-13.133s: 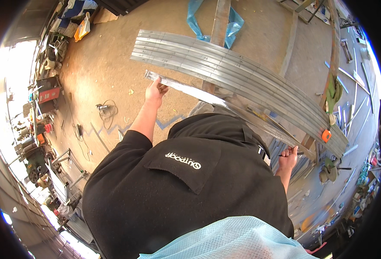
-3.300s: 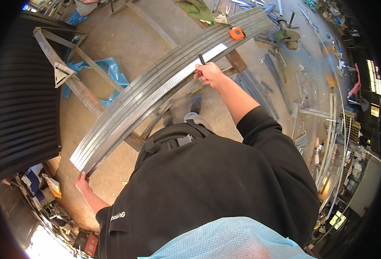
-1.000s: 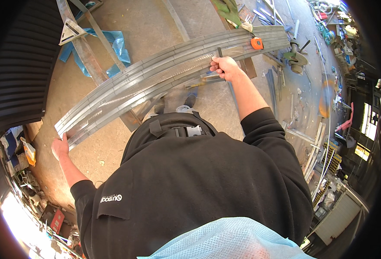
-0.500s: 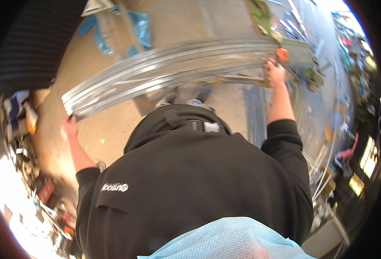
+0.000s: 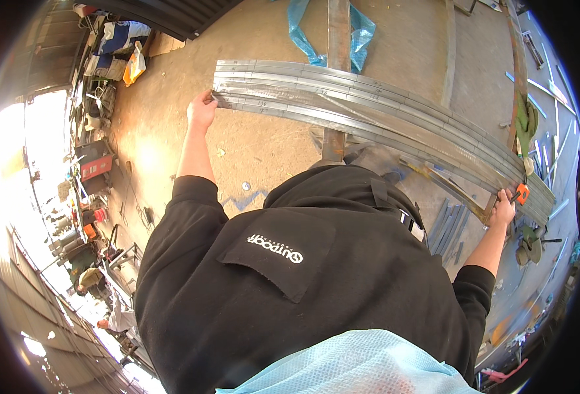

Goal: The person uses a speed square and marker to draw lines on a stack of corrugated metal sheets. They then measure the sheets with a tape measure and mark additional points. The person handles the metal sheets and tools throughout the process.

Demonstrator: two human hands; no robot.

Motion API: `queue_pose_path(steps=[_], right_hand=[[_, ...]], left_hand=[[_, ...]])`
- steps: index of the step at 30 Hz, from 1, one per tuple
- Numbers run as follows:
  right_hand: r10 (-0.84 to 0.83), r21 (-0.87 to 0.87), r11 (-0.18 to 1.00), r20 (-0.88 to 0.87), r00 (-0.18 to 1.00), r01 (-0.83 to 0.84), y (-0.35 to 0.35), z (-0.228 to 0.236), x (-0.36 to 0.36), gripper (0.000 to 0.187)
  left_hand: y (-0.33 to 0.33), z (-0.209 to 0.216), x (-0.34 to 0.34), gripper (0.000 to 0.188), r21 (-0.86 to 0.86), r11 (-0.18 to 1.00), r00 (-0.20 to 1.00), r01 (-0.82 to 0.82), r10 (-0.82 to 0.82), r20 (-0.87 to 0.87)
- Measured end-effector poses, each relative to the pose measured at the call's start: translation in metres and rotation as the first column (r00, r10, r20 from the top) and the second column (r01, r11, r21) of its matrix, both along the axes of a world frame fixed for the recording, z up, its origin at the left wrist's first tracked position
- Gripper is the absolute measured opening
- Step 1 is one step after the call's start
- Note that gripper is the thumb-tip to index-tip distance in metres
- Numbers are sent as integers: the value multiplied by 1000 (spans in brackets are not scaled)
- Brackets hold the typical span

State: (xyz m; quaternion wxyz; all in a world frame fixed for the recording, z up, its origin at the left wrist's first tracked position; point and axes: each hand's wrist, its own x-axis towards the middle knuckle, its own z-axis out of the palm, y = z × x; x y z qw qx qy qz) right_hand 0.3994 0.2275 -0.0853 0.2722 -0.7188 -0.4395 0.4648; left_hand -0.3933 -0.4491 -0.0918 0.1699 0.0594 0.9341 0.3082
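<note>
Several long silvery metal channels (image 5: 283,82) lie side by side, slanting from upper left to lower right, with dark handwritten marks along them. My left hand (image 5: 201,113) is closed at their left end, fingertips on the near corner. At the right end, my right hand (image 5: 501,209) is closed by the near edge, and a small dark thing shows at its fingertips, too small to name. Just beside those fingers an orange tape measure (image 5: 522,193) sits on the channels.
A rusty steel beam (image 5: 338,39) passes under the channels, with blue plastic wrap (image 5: 363,39) around it. Green cloth (image 5: 525,125) hangs near the right end. Dark metal strips (image 5: 449,226) lie on the floor to the right. Cluttered shelving (image 5: 96,157) lines the left side.
My view has swung, so the channels now slope down to the right and more of the left side shows. Both hands remain at the same ends of the channels.
</note>
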Motion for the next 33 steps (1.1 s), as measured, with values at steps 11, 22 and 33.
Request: queue_pose_path(steps=[11,22,33], right_hand=[[11,-11,1000,23,1000,-11,-5,8,-4,37],[8,19,1000,14,1000,-9,-8,6,-3,37],[-1,10,1000,-19,1000,2,-10,8,-4,42]], left_hand=[[29,30,25,55,-91,993,989,76,-87,-121],[21,31,18,45,-81,997,1000,-4,2,-21],[9,28,26,58,100,993,998,-65,63,17]])
